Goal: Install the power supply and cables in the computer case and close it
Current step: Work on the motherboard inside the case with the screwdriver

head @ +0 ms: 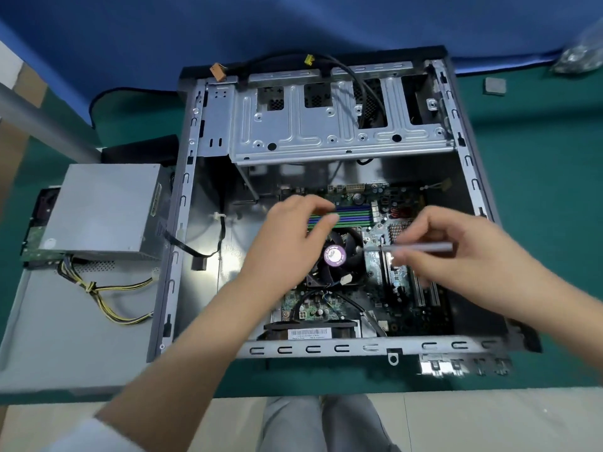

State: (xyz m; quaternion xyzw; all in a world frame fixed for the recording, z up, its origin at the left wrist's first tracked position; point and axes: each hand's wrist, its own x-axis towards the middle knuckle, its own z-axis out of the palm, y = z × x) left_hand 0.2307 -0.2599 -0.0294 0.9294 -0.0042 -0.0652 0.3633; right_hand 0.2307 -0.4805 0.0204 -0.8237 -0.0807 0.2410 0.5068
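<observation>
The open computer case (470, 177) lies on its side on the green mat, motherboard (329, 309) and CPU fan (336, 256) showing. The grey power supply (101, 207) sits outside the case to its left, on the removed side panel (71, 334), its yellow and black cables (107, 300) trailing toward me. My left hand (293, 236) hovers over the fan and memory slots, fingers apart, holding nothing. My right hand (456, 256) pinches a thin grey screwdriver (421, 247), which lies level and points left above the board.
A metal drive cage (326, 132) spans the far half of the case, with black cables and an orange connector (217, 71) draped over the far edge. A small grey square part (495, 85) and a plastic bag (580, 57) lie far right. A cardboard box (19, 102) stands far left.
</observation>
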